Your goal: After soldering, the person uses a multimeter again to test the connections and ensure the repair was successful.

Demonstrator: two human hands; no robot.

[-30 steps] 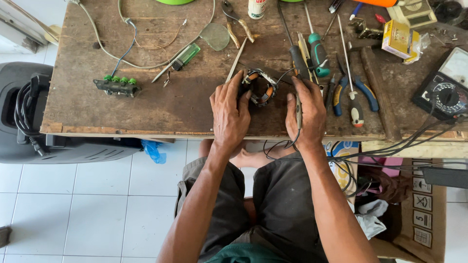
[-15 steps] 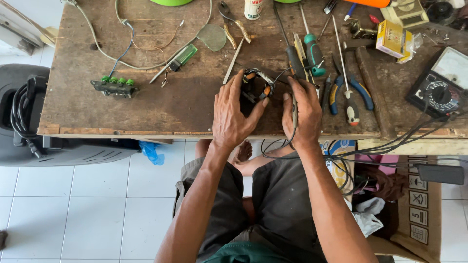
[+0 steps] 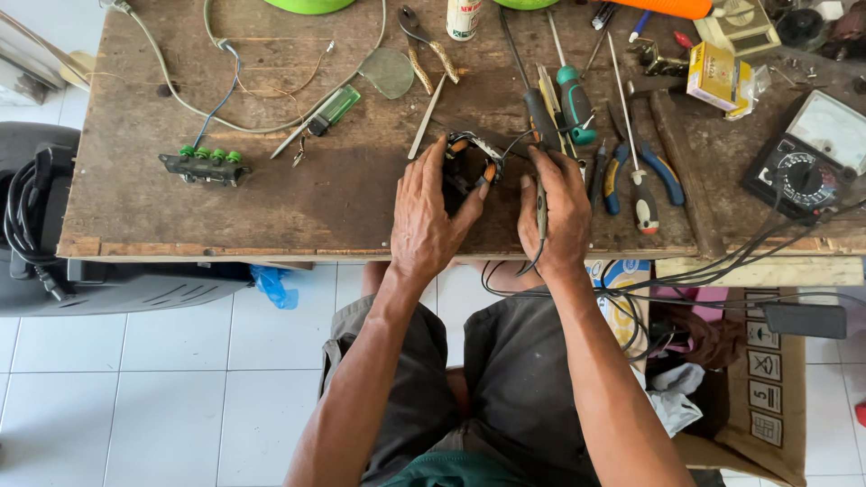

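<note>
Your left hand (image 3: 424,216) wraps around the left side of a small coil-wound motor part (image 3: 471,162), its grip clamped on it with the thumb pressed against the lower right edge. The part rests on the worn wooden counter (image 3: 298,203), near the front edge and roughly at its middle. Your right hand (image 3: 555,212) sits just beside the part, grip closed around a thin dark tool with a cable (image 3: 539,212) that trails down off the counter's edge. Just past your right fingers lie a green-handled screwdriver (image 3: 574,104) and blue-handled pliers (image 3: 654,171). Farther right stands an analog multimeter (image 3: 812,158). Well to the left lie a green lighter (image 3: 336,106) and a terminal strip with green knobs (image 3: 206,165).
</note>
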